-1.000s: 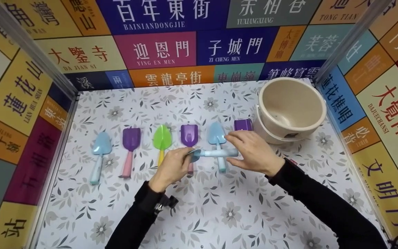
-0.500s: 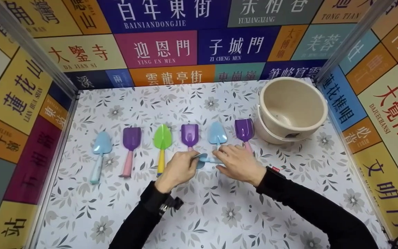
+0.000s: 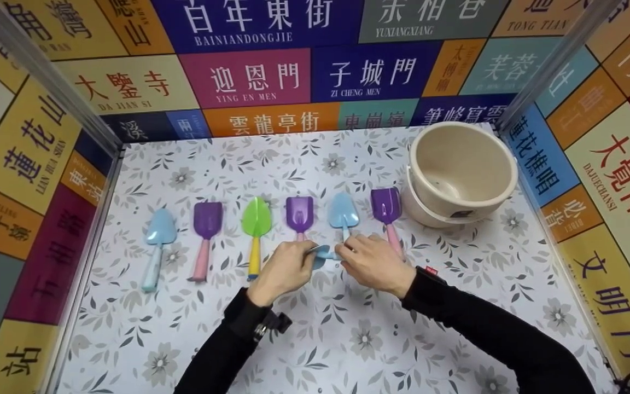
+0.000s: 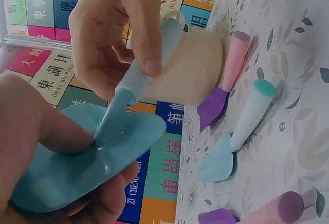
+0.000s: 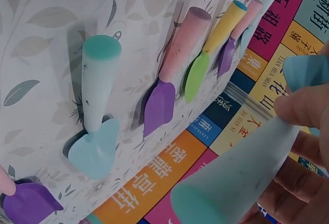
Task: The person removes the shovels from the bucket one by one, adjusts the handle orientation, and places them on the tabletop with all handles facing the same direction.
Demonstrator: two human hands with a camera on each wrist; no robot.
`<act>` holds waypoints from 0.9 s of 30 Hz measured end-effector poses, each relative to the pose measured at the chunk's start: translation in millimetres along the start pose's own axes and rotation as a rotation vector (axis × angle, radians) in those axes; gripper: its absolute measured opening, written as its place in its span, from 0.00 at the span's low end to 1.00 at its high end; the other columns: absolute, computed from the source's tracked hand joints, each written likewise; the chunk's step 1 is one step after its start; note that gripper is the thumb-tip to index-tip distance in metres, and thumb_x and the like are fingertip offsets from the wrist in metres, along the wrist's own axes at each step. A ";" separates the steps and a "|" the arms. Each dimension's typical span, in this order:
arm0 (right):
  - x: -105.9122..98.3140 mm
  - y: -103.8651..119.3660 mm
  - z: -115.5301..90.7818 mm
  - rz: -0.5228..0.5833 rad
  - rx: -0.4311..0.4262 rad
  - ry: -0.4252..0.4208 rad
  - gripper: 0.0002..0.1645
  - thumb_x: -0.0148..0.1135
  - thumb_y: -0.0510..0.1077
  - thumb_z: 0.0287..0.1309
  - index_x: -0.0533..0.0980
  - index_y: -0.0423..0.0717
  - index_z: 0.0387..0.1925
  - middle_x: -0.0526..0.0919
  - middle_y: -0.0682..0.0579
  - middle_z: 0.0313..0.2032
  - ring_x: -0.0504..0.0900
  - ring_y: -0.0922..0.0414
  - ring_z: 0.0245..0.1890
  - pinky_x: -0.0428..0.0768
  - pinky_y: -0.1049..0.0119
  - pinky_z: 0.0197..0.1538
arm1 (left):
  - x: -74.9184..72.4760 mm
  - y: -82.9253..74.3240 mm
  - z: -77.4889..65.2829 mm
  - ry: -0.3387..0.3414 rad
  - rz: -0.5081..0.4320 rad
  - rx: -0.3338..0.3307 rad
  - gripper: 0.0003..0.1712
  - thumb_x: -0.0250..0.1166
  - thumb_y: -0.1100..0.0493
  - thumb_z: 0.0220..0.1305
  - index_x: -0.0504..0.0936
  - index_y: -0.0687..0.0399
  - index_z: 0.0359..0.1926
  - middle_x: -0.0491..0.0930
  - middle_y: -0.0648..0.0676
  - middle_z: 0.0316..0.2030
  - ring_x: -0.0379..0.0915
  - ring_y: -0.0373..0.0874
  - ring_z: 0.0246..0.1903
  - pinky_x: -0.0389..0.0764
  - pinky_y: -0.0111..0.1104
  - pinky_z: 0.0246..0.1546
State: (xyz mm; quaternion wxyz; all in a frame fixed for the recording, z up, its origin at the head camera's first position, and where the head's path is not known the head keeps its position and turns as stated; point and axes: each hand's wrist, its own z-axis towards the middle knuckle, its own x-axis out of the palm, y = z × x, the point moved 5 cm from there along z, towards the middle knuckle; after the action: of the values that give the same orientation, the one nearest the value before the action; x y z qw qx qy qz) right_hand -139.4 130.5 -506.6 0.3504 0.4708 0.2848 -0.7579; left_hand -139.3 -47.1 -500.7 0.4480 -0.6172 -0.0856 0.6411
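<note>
Both hands hold one light blue toy trowel [image 4: 136,126] in the air above the table. My left hand [image 3: 286,267] pinches its blade, thumb on the inner face and fingers beneath. On the pale handle [image 5: 231,172], my right hand [image 3: 379,264] has its thumb and fingers closed near the blade end, as the right wrist view shows. Behind the hands lie a purple shovel [image 3: 299,212] with a pink handle and another blue trowel [image 3: 343,211]. Their handles are partly hidden in the head view. A purple shovel [image 3: 386,204] is just beyond the right hand.
Further left in the row lie a green trowel [image 3: 257,216] with a yellow handle, a purple shovel [image 3: 208,219] and a blue trowel [image 3: 161,227]. A beige bucket [image 3: 460,156] stands at the back right. Printed walls [image 3: 255,79] enclose the flower-patterned table [image 3: 320,350].
My right hand has moved left and down from the handle's end, uncovering the rightmost purple shovel, and now grips closer to the blade. The left hand has shifted slightly right with the trowel.
</note>
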 end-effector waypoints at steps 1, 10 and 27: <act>0.0 0.2 -0.2 -0.004 -0.004 -0.005 0.19 0.77 0.46 0.56 0.78 0.46 0.44 0.81 0.51 0.33 0.80 0.54 0.30 0.78 0.64 0.26 | 0.0 -0.1 0.0 -0.001 -0.001 0.003 0.09 0.60 0.70 0.71 0.88 0.65 0.42 0.90 0.60 0.32 0.88 0.52 0.30 0.90 0.42 0.34; -5.0 -0.8 1.0 -0.008 -0.041 -0.079 0.13 0.74 0.42 0.56 0.79 0.46 0.41 0.80 0.51 0.29 0.79 0.54 0.27 0.76 0.66 0.23 | -2.4 -1.5 0.7 -0.006 0.013 0.005 0.08 0.61 0.69 0.71 0.87 0.64 0.42 0.90 0.60 0.33 0.88 0.51 0.30 0.90 0.41 0.33; -42.1 -41.7 -21.8 0.110 0.206 -0.070 0.13 0.72 0.39 0.58 0.80 0.41 0.44 0.75 0.50 0.28 0.73 0.55 0.24 0.74 0.65 0.23 | -50.8 -6.2 -22.3 -0.374 0.248 0.188 0.24 0.76 0.60 0.63 0.83 0.70 0.56 0.89 0.66 0.47 0.87 0.58 0.46 0.90 0.43 0.48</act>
State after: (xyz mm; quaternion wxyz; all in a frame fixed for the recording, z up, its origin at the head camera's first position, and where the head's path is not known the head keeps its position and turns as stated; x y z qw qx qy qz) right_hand -148.5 182.8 -472.6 0.3509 0.4927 0.1667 -0.7787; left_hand -125.4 -88.0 -465.3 0.3978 -0.4492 -0.0308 0.7994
